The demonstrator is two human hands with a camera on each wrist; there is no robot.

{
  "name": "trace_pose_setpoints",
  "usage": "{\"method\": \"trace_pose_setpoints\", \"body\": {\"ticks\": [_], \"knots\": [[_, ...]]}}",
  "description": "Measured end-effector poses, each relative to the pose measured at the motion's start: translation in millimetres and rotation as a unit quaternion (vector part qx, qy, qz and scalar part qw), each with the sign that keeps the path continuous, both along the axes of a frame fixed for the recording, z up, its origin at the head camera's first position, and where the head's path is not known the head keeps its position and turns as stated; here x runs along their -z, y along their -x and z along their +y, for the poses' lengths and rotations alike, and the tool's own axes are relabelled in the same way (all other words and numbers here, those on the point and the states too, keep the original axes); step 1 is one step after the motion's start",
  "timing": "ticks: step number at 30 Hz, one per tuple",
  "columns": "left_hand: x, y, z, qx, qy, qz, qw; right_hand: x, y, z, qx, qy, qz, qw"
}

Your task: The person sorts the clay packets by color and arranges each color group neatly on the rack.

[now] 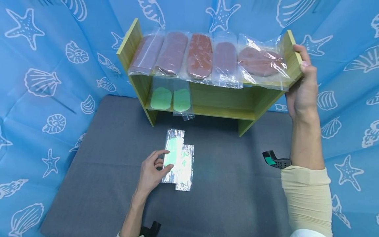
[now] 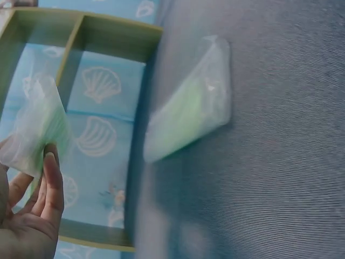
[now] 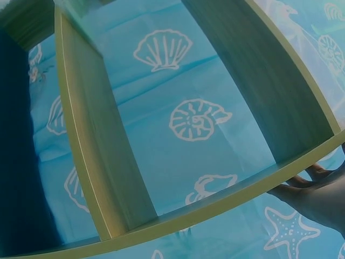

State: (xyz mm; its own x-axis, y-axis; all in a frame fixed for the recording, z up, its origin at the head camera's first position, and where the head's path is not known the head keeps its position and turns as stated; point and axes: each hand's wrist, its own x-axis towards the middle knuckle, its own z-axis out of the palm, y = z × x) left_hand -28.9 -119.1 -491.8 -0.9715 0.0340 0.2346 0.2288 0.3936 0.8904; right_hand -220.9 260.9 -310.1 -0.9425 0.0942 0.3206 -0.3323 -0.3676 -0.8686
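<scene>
My left hand (image 1: pixel 152 171) pinches a clear plastic bag with a flat green piece (image 1: pixel 171 154) inside, between thumb and fingers. In the left wrist view that bag (image 2: pixel 35 129) stands raised off the grey surface. A second clear bag with a green piece (image 1: pixel 186 168) lies on the surface just right of it, partly overlapped in the head view. My right hand (image 1: pixel 305 85) grips the right side panel of a yellow-green wooden two-tier shelf (image 1: pixel 219 113). On the lower tier, two bagged green pieces (image 1: pixel 161 98) sit side by side at the left.
Several clear bags holding pinkish-brown flat oval pieces (image 1: pixel 199 56) line the shelf's upper tier, some overhanging its front edge. Grey cloth (image 1: pixel 118 158) covers the surface. A blue curtain with white shell prints (image 1: pixel 41 82) surrounds it.
</scene>
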Motion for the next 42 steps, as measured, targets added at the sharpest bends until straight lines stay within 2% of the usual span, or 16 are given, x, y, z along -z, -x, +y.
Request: {"method": "trace_pose_setpoints", "body": {"ticks": [7, 15, 23, 32, 42], "knots": [[-17.6, -3.8, 1.1, 0.028, -0.016, 0.001, 0.9995, 1.3, 0.0, 0, 0.0, 0.002, 0.003, 1.0], [-36.6, -4.5, 3.1, 0.074, -0.036, 0.027, 0.9962, 2.4, 0.2, 1, 0.002, 0.001, 0.0, 1.0], [-51.7, 1.4, 8.3, 0.11, -0.053, 0.042, 0.9916, 1.4, 0.5, 3, 0.0, 0.01, -0.004, 0.9999], [-62.8, 11.9, 15.8, 0.115, -0.055, 0.066, 0.9896, -0.2, 3.0, 0, -0.003, 0.012, 0.0, 0.9999], [-68.4, 26.6, 24.1, 0.083, -0.082, 0.086, 0.9895, 1.1, 1.2, 0, 0.0, -0.002, 0.001, 1.0]]}}
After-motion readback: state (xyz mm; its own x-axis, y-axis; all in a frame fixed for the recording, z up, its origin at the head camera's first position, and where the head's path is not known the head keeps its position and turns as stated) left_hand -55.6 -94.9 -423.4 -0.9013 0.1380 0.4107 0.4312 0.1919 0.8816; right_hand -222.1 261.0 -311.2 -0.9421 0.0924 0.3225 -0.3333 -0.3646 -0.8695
